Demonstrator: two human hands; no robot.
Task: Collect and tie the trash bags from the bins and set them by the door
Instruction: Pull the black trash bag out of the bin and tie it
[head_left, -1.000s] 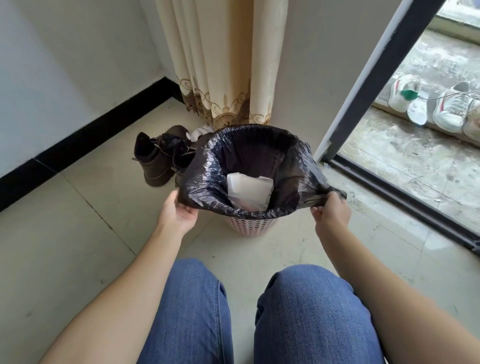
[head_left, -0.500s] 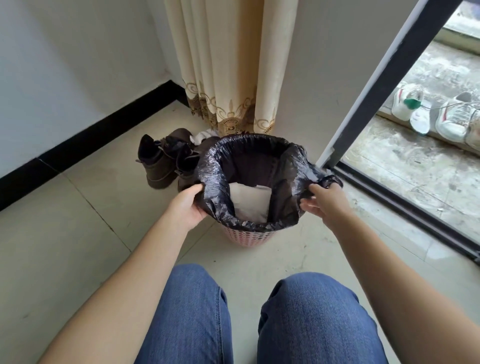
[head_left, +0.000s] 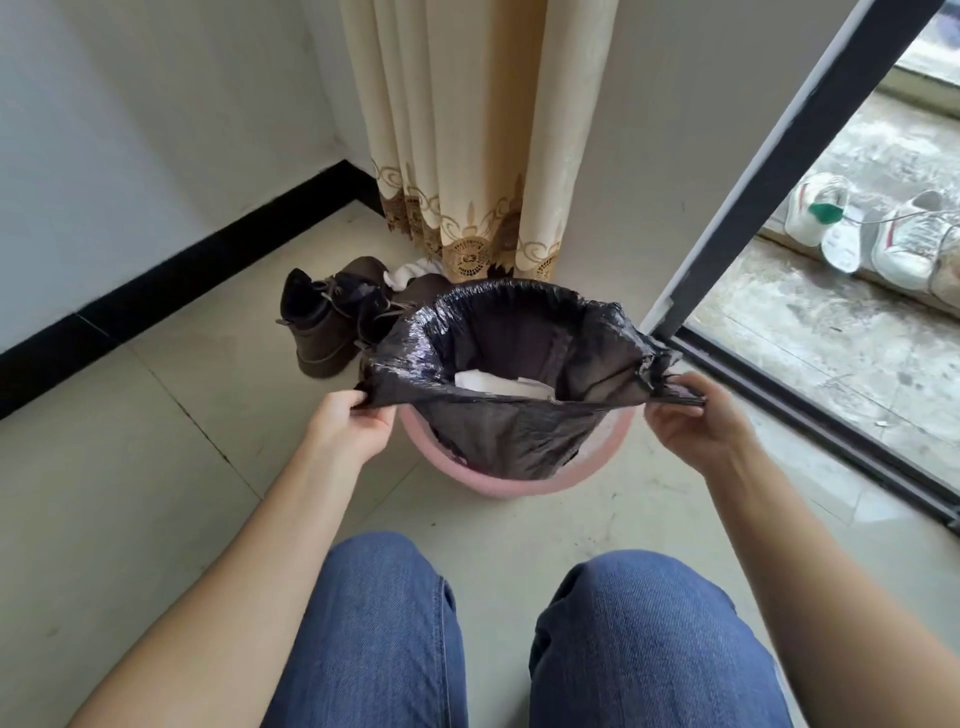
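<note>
Step in hand: left hand (head_left: 347, 427) and right hand (head_left: 698, 423) pinching opposite rim edges of crinkled black plastic trash bag (head_left: 498, 364), freeing it from round pink plastic bin (head_left: 514, 480). Next move likely calling for gathering rim edges together and knotting.

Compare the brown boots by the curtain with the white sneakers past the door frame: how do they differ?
The brown boots are dark and ankle-high; the white sneakers are pale and low-cut. The boots stand upright on the indoor tile beside the pink bin; the sneakers lean on edge against a ledge outside. Both are lace-up pairs, untouched by either hand.
</note>
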